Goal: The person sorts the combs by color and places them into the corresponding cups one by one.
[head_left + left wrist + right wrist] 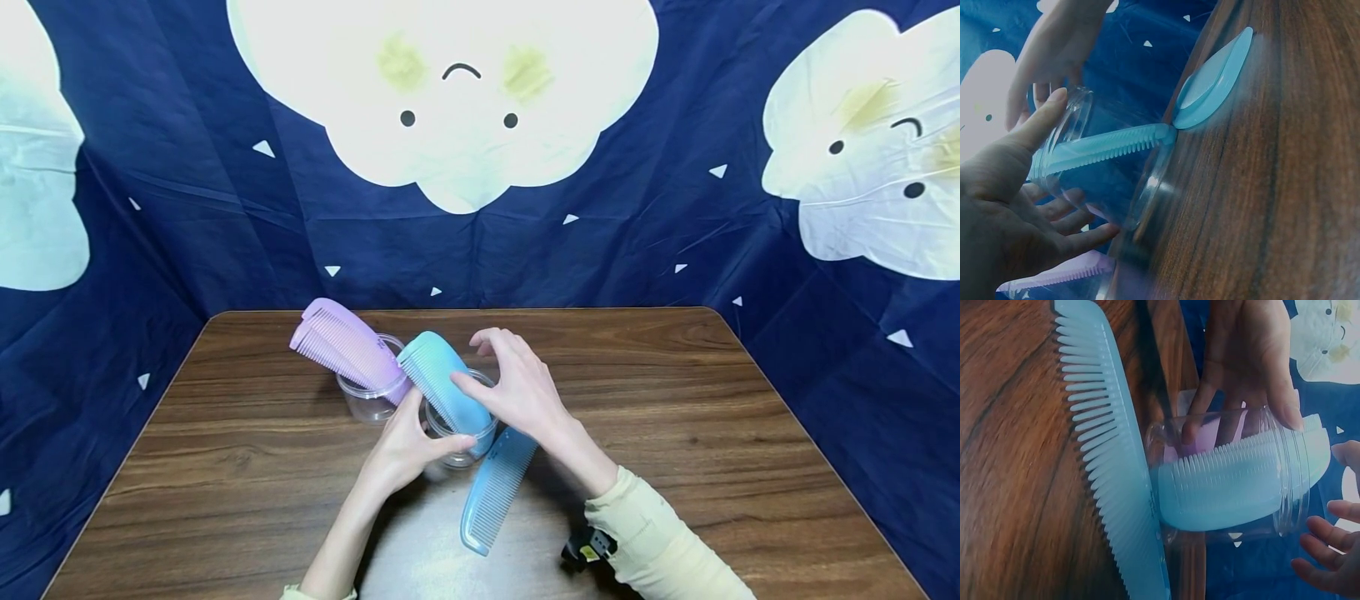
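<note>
My left hand (405, 450) holds a clear jar (1293, 512) from the side, thumb at the rim and fingers along the wall. In that jar leans a light blue comb (442, 383), its upper part sticking out; the right wrist view suggests two overlapping. My right hand (517, 392) hovers by the jar's mouth, thumb and fingers spread, holding nothing; in the right wrist view its fingertips are apart from the comb. Another blue comb (498, 492) lies on the table against the jar's right side.
Behind and to the left, a second clear jar (369, 408) holds overlapping purple combs (348, 346). The wooden table (712, 433) ends at a dark blue cloth (480, 258) with pale cloud shapes. A black device (588, 546) sits at the right wrist.
</note>
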The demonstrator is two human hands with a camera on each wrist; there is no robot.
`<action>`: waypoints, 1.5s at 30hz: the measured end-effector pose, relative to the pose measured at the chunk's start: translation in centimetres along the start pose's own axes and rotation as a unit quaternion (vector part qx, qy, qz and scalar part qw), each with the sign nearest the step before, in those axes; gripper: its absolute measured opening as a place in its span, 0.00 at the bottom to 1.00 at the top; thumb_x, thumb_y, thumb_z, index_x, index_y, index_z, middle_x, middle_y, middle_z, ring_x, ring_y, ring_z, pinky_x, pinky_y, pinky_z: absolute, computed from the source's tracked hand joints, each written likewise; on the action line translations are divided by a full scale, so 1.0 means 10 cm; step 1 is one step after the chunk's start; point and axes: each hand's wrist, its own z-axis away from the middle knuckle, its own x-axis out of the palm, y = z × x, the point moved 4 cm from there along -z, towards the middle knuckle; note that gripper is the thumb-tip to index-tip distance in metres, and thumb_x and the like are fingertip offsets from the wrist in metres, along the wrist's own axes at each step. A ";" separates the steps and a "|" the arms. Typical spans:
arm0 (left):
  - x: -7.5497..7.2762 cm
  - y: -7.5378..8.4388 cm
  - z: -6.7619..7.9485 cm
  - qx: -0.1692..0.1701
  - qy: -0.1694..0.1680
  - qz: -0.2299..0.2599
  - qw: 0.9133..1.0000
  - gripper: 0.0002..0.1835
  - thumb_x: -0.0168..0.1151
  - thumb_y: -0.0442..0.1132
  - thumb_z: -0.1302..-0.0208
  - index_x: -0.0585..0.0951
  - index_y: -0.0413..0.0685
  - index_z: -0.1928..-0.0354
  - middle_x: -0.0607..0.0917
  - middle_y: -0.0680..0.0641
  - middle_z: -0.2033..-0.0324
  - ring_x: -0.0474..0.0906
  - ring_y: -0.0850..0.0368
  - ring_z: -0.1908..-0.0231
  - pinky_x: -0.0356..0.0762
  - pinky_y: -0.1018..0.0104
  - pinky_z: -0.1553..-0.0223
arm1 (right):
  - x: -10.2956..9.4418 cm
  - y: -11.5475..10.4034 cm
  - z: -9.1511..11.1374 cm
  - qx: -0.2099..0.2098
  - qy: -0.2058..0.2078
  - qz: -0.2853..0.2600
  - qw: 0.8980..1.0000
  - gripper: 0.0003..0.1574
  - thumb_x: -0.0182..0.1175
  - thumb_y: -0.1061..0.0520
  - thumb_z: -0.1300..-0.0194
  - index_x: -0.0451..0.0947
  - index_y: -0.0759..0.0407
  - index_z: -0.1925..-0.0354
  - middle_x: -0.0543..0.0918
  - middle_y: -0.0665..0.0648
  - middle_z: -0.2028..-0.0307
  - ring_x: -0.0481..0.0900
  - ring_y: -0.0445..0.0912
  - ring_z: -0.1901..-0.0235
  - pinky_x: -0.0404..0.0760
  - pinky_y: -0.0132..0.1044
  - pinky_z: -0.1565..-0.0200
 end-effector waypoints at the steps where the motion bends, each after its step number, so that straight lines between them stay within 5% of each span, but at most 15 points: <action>1: 0.00 0.00 0.00 0.000 0.000 0.000 1.000 0.50 0.83 0.57 0.52 0.65 0.62 0.28 0.76 0.51 0.33 0.71 0.51 0.31 0.69 0.45 0.29 | -0.01 0.01 0.01 -0.004 -0.001 0.002 1.000 0.29 0.67 0.32 0.37 0.75 0.41 0.44 0.83 0.48 0.52 0.81 0.42 0.51 0.81 0.43 0.58; 16: 0.00 0.00 0.00 0.002 -0.001 0.011 1.000 0.48 0.83 0.54 0.51 0.67 0.59 0.30 0.76 0.50 0.33 0.70 0.50 0.30 0.71 0.44 0.29 | -0.09 0.16 0.12 -0.051 -0.081 0.006 0.995 0.40 0.65 0.32 0.34 0.70 0.41 0.30 0.77 0.44 0.35 0.76 0.45 0.35 0.81 0.49 0.40; 35: 0.00 0.00 0.00 0.004 0.002 0.003 1.000 0.49 0.83 0.55 0.53 0.67 0.58 0.30 0.77 0.49 0.34 0.69 0.50 0.29 0.66 0.43 0.27 | -0.17 0.34 0.31 -0.141 -0.149 0.005 0.979 0.48 0.66 0.31 0.35 0.58 0.30 0.23 0.70 0.41 0.29 0.69 0.41 0.30 0.76 0.48 0.32; 45: 0.01 0.00 0.00 -0.001 -0.005 0.017 1.000 0.50 0.83 0.53 0.51 0.66 0.58 0.29 0.76 0.49 0.33 0.70 0.49 0.30 0.70 0.43 0.29 | -0.21 0.39 0.47 -0.177 -0.204 0.022 0.963 0.48 0.69 0.35 0.36 0.60 0.29 0.24 0.68 0.54 0.27 0.71 0.48 0.30 0.76 0.53 0.35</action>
